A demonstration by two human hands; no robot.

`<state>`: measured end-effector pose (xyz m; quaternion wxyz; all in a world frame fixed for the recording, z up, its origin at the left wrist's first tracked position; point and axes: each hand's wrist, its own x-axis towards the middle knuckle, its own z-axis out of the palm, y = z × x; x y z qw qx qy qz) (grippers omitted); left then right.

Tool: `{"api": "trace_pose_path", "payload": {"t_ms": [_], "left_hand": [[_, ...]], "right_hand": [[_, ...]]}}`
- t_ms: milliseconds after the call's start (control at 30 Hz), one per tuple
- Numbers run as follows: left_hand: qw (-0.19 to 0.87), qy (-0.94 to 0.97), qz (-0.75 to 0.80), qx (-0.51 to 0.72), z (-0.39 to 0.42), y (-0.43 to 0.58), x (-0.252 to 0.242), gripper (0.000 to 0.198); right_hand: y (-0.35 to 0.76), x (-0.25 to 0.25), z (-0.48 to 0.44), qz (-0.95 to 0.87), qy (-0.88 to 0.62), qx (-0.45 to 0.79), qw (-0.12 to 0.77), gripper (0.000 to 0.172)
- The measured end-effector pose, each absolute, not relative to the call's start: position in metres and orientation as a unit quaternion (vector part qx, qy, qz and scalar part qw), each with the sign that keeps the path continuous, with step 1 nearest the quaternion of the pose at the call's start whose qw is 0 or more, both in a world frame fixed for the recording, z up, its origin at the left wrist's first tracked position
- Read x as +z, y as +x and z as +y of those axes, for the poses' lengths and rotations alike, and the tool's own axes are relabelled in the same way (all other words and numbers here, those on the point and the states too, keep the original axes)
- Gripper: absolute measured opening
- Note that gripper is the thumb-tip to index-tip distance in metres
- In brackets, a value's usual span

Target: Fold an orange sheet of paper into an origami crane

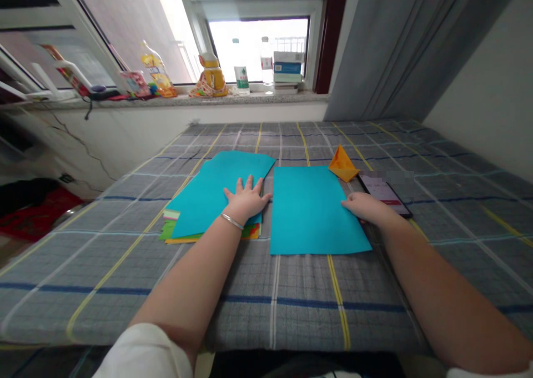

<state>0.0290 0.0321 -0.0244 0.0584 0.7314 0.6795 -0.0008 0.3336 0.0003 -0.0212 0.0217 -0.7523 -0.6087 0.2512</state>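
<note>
My left hand (247, 199) lies flat with fingers spread on a stack of coloured paper (208, 186), whose top sheets are blue. Green, orange and other coloured edges stick out at the stack's near side. To the right of it is a single blue sheet of paper (310, 211). My right hand (364, 207) pinches this sheet at its right edge, thumb on top and the other fingers mostly hidden. Just beyond the sheet's far right corner stands an orange folded paper piece (343, 164). A phone (385, 193) with a lit screen lies beside my right hand.
A grey plaid cloth (250, 278) covers the surface. Along the windowsill (175, 101) at the back stand a drink bottle (158, 70), a yellow flask (211, 77), a tube (241, 78), a clear bottle (266, 61) and stacked boxes (288, 67). A grey curtain (383, 45) hangs at the right.
</note>
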Motion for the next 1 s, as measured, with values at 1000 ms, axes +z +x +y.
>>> {"api": "trace_pose_path", "payload": {"t_ms": [1000], "left_hand": [[-0.022, 0.844, 0.534, 0.044, 0.026, 0.039, -0.021, 0.039]], "right_hand": [[0.351, -0.031, -0.004, -0.666, -0.692, 0.24, 0.141, 0.071]]}}
